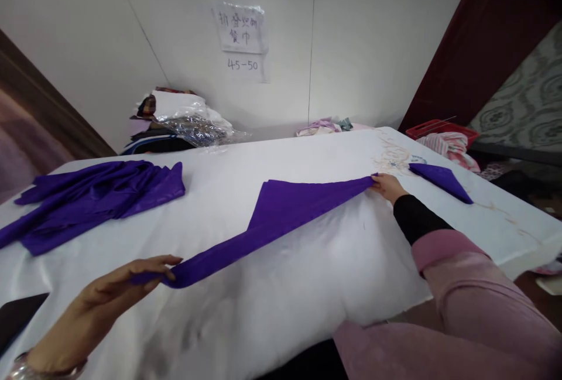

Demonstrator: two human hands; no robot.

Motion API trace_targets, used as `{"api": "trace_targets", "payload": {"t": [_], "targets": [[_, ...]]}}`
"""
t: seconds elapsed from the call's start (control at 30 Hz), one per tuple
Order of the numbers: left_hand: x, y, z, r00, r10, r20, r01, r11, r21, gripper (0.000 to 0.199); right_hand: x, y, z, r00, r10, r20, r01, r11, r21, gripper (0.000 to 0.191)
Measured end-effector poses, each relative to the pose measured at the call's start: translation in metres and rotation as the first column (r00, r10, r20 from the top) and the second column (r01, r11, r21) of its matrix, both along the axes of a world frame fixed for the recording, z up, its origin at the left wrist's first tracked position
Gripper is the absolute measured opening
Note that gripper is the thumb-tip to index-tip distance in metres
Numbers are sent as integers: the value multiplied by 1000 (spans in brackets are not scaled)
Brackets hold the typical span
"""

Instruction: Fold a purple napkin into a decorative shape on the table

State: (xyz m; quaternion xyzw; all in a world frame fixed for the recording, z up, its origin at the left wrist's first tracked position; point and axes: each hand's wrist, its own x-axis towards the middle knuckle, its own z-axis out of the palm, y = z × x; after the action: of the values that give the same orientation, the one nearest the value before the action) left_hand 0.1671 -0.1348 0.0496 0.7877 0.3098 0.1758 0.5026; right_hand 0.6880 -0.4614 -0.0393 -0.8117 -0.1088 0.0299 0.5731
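A purple cloth napkin point(285, 211) is stretched between my two hands above the white-covered table point(228, 172), its long near edge running diagonally. My left hand point(132, 280) pinches the near left corner, and a bit of purple shows between the fingers. At the other end, my right hand point(387, 185) grips the right corner between thumb and fingers. The napkin's far part lies toward the table, with a corner pointing away from me. Right of my right hand rests a folded purple napkin point(442, 182).
A loose heap of purple cloths point(109, 198) lies on the left. Behind it, stacked fabrics with clear plastic point(193, 122) stand against the wall. A red basket point(468, 134) with striped cloth is at the back right. A handwritten paper sign point(243, 40) hangs on the wall.
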Motion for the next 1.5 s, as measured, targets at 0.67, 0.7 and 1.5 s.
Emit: {"api": "trace_targets", "payload": {"t": [0.67,0.7,1.5], "targets": [[-45,-46,-47,859,53,-510,184,896,403,31,-97,-82,-13,669,413,618,42,809,-586,31],[-41,-50,-43,856,85,-510,195,861,471,34,-108,-71,-9,633,450,630,-27,826,-563,30],[47,-112,-128,951,12,-310,259,517,816,46,-134,225,-2,707,683,186,-375,584,-719,17]]}}
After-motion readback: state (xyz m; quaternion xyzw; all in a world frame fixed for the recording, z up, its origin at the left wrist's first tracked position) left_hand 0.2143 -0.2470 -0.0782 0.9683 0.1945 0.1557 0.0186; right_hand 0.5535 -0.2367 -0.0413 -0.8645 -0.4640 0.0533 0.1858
